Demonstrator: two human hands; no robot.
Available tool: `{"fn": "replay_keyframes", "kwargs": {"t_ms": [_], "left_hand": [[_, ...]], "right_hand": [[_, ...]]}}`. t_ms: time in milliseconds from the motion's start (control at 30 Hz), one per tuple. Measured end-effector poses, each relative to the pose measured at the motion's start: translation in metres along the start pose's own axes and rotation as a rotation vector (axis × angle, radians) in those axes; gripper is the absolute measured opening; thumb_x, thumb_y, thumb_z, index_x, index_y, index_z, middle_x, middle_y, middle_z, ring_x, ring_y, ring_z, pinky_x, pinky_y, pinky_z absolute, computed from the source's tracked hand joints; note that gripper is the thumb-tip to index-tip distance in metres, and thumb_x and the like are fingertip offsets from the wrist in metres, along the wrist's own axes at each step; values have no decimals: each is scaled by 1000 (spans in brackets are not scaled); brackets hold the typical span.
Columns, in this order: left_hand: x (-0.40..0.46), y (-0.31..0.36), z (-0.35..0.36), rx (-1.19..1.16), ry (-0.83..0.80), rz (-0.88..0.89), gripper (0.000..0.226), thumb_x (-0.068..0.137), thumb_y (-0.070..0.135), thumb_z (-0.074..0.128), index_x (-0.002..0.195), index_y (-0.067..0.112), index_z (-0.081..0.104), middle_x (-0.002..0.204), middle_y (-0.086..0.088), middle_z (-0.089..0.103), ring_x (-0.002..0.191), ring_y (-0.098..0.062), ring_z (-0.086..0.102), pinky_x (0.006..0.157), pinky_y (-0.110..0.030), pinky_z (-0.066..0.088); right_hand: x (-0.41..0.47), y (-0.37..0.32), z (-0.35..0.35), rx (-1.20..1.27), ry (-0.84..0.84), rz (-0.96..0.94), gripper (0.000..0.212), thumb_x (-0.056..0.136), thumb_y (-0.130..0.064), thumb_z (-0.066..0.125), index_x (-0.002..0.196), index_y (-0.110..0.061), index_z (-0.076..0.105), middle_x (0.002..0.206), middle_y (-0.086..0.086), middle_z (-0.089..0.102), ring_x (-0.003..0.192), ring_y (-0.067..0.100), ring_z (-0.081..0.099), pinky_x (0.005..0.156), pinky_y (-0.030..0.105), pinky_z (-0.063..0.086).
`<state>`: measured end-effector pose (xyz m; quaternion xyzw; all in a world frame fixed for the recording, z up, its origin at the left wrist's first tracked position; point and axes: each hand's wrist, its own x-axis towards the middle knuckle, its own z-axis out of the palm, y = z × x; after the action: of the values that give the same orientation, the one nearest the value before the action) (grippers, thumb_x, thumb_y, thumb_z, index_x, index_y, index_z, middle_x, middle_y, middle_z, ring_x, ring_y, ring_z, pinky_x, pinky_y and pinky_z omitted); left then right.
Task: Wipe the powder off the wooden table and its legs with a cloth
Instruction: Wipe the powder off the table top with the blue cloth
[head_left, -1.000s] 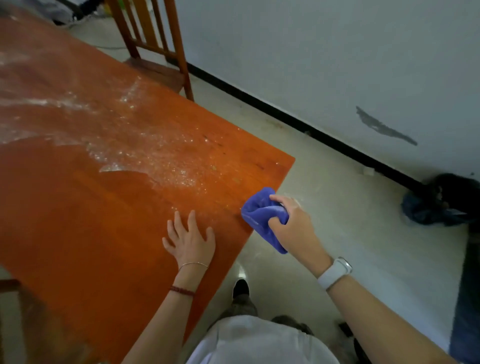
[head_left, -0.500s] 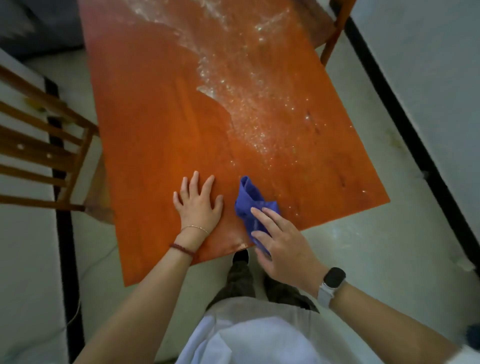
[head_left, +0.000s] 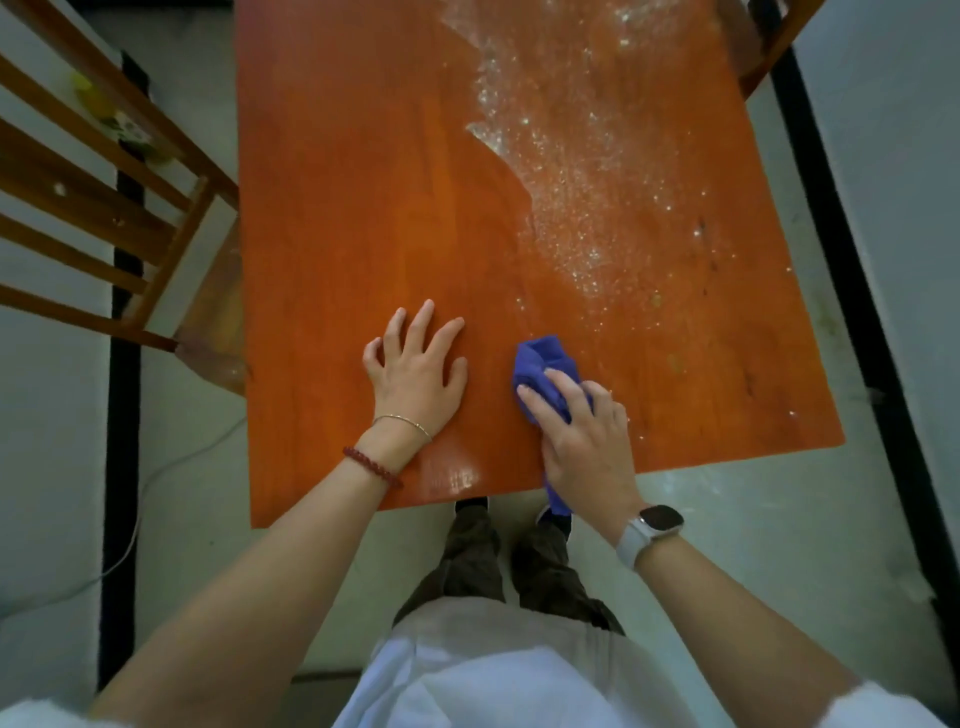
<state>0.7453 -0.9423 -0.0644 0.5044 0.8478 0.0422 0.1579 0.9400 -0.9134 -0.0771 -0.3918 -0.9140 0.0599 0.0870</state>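
An orange-brown wooden table (head_left: 363, 208) fills the middle of the head view. White powder (head_left: 571, 182) covers its right and far part, while the left and near part is bare wood. My right hand (head_left: 587, 441) presses a crumpled blue cloth (head_left: 543, 364) onto the tabletop close to the near edge, and a tail of the cloth hangs over that edge. My left hand (head_left: 415, 369) lies flat on the wood, fingers spread, just left of the cloth. The table legs are hidden under the top.
A wooden chair (head_left: 104, 182) with slatted back stands against the table's left side. Another chair (head_left: 769, 47) shows at the far right corner. A black skirting line (head_left: 857, 291) runs along the right wall. My feet stand at the near edge.
The view swung from the table's right corner to its near end. My right hand carried the cloth from off the edge onto the tabletop. My left hand stayed flat on the wood.
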Motion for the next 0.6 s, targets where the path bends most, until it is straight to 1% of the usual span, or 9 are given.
{"fn": "replay_keyframes", "kwargs": {"t_ms": [67,167,200,233,300,367,433,500,600], "left_hand": [[6,-3,-4,-14,-15,1,44,92,39,40,136,36,35,153,0,18,142,-25,5,110,-48,8],[10,-11,-7,-26,-19,26,43,91,40,41,134,37,37,152,0,20,141,-26,8,109,-48,9],[11,-13,-8,-34,-17,30,42,91,39,42,133,37,39,151,0,22,140,-25,10,108,-48,11],[13,-14,-9,-52,-13,27,41,91,38,42,132,36,41,150,1,25,139,-24,12,108,-48,12],[18,-15,-14,-134,8,-6,37,91,34,43,128,32,48,145,4,34,135,-22,19,107,-46,16],[25,-15,-21,-230,36,-73,33,91,30,45,123,29,54,139,5,42,132,-21,25,106,-44,18],[32,-13,-26,-276,60,-139,32,91,28,45,121,27,56,136,3,45,130,-23,28,105,-43,20],[34,-5,-28,-262,40,-178,34,92,29,44,124,26,53,139,1,42,131,-24,26,106,-45,19],[28,19,-21,-215,22,-164,39,92,31,42,131,26,45,145,-3,31,136,-25,18,109,-47,15]], "right_hand": [[8,19,-9,-8,36,249,52,73,-4,57,123,-21,54,124,15,53,97,39,48,71,45,46],[30,55,-32,51,143,804,46,78,-8,45,122,-16,57,131,20,47,101,47,45,79,53,45],[37,58,-38,70,193,886,46,79,-9,42,122,-15,57,132,20,46,102,48,44,81,53,44],[44,53,-41,56,232,842,46,79,-9,42,122,-14,56,132,20,46,102,47,44,81,51,44],[51,22,-40,4,227,494,46,77,-8,44,120,-17,57,128,17,51,99,41,46,79,45,43],[44,-21,-26,9,121,101,48,73,-9,51,118,-22,55,125,11,54,100,32,44,77,40,42],[29,-48,-9,-22,-8,-126,51,70,-15,57,119,-28,53,126,6,55,105,28,42,79,39,38],[16,-40,-3,-21,-84,-102,50,73,-23,48,122,-32,49,128,2,54,107,26,42,79,40,41],[7,10,-12,-16,-77,103,49,74,-23,38,121,-33,48,127,2,54,107,25,40,74,40,46]]}}
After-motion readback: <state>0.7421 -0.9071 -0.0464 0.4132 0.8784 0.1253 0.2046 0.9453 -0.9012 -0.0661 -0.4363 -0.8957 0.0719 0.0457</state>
